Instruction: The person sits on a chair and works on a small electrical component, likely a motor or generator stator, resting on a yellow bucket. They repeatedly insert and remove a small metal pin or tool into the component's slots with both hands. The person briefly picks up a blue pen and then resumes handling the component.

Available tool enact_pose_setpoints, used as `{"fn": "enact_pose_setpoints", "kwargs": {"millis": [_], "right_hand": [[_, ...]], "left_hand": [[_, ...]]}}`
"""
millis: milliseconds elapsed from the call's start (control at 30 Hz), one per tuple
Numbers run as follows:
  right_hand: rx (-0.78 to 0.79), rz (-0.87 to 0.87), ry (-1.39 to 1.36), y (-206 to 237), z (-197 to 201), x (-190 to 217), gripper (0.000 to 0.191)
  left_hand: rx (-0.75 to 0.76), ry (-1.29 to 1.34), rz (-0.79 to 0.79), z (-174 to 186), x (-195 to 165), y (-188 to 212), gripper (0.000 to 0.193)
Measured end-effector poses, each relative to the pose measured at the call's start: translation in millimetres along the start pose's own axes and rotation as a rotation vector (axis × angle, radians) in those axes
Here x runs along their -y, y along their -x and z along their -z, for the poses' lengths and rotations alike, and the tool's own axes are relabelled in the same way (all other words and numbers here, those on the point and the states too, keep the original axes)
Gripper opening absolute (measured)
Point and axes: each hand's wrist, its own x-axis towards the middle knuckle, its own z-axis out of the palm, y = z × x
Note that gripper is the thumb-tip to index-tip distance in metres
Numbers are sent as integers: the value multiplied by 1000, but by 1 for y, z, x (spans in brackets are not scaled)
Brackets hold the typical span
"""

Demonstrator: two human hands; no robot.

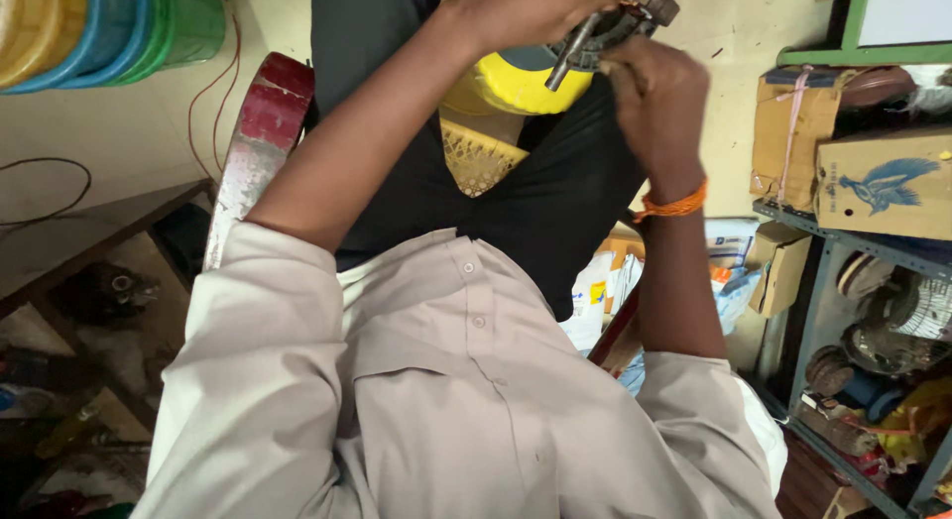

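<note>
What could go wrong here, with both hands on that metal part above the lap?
The metal part is held in the air between the left hand and right hand, over the lap and a yellow container; if a grip slips, it may drop onto them. It sits at the frame's top edge, so the work may be hard to see.
</note>
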Motion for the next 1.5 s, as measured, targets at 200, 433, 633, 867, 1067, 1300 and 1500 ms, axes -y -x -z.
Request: {"fn": "enact_pose_setpoints", "kwargs": {"millis": [200, 433, 633, 867, 1067, 1300, 1500], "right_hand": [[52, -119, -65, 10, 1, 24, 8], [-40, -183, -201, -3, 47, 32, 4], [-170, -216, -214, -44, 16, -24, 24], [-141, -243, -448, -47, -9, -72, 25], [-111, -214, -396, -53, -11, -82, 22], [-96, -397, -718, -51, -21, -96, 10], [-51, -605, -611, -27, 6, -97, 9]], "left_hand": [[-105, -580, -320, 12, -18, 15, 24], [-168, -448, -130, -9, -25, 35, 16], [-650, 238, 537, -57, -43, 28, 9], [-893, 235, 676, -71, -50, 12, 12], [-877, 258, 833, -69, -60, 11, 12], [-813, 4, 815, -62, -69, 0, 13], [-545, -498, 153, -22, -56, 7, 32]]}}
